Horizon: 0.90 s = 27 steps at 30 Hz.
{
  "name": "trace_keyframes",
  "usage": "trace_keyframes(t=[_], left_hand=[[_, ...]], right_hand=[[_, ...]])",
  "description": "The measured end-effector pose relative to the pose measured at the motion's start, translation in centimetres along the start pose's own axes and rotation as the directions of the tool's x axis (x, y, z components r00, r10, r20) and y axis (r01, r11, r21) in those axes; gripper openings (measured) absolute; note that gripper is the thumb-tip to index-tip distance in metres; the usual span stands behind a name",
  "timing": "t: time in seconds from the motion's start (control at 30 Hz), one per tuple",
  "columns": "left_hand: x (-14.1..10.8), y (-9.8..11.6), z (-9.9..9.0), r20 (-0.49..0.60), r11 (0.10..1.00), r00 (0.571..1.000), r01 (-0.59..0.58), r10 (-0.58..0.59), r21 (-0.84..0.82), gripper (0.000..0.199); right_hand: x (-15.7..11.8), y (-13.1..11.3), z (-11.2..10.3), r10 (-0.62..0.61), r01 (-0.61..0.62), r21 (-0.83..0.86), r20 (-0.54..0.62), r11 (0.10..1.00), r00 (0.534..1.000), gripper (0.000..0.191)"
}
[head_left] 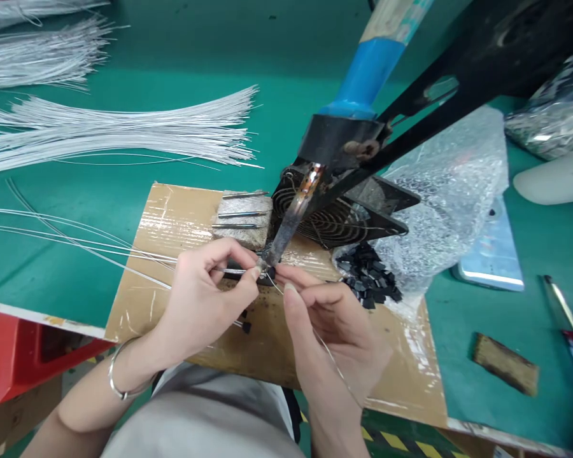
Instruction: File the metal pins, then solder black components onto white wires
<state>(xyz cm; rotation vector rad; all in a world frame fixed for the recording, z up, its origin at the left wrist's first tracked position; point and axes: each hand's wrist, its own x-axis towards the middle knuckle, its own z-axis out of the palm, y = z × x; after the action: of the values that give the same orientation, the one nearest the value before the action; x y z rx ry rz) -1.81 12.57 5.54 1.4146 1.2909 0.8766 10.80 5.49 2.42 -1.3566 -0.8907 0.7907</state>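
Between thumb and fingers, my left hand (pixel 205 299) pinches thin white wires (pixel 146 253) that trail off to the left. Their near ends meet under the tip of a clamped soldering iron (pixel 291 219) with a blue handle. My right hand (pixel 334 331) grips a thin strand of solder wire (pixel 333 361), its end reaching the same spot. A small black piece (pixel 270 273) sits right by the tip, partly covered by my fingers. Just below my left hand, another wire end with a black piece (pixel 246 327) rests on the cardboard (pixel 405 388).
A pale block (pixel 243 205) carrying metal pins stands behind my left hand, beside a black fan (pixel 315 226). Black chips (pixel 370 280) spill from bubble wrap (pixel 458 172). White wire bundles (pixel 124 130) lie at back left. Rightward are a brown sponge (pixel 506 362) and a pen (pixel 563 305).
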Motion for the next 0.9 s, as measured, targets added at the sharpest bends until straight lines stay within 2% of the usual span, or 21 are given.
trace_keyframes(t=[0.27, 0.9], left_hand=[[-0.03, -0.1, -0.14, -0.003, 1.0, 1.0, -0.007, 0.007, 0.02, 0.007], [-0.03, -0.11, -0.16, 0.004, 1.0, 1.0, -0.009, 0.009, 0.021, 0.008]], right_hand=[[0.16, 0.28, -0.21, -0.053, 0.053, -0.014, 0.025, 0.998, 0.998, 0.016], [-0.11, 0.48, -0.08, -0.017, 0.017, 0.012, 0.011, 1.0, 1.0, 0.015]])
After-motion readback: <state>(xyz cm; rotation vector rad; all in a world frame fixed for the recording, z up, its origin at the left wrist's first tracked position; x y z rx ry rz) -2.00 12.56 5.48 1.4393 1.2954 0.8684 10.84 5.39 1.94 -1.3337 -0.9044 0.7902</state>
